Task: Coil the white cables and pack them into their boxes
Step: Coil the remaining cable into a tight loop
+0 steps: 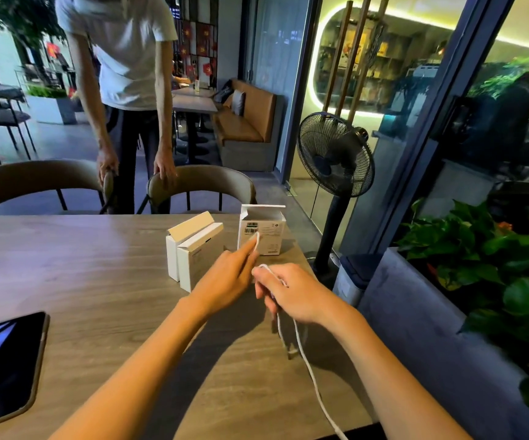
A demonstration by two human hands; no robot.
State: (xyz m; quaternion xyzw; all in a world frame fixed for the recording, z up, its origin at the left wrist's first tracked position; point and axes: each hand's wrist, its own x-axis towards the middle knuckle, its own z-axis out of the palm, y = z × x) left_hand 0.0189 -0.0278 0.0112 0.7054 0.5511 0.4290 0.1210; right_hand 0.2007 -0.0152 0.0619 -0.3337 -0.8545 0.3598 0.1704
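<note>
Above the surface point(82, 265), a white cable point(304, 354) is pinched by both the left hand point(225, 277) and the right hand point(295, 296), kept tight for looping, near the open box point(261, 230).

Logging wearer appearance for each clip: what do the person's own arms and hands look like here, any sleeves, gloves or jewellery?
Both forearms are bare up to the bottom edge of the picture, with no sleeve in view. The left hand and right hand wear no gloves, and no watch, bracelet or ring shows on the sides facing the camera. No markings are visible on them.
</note>
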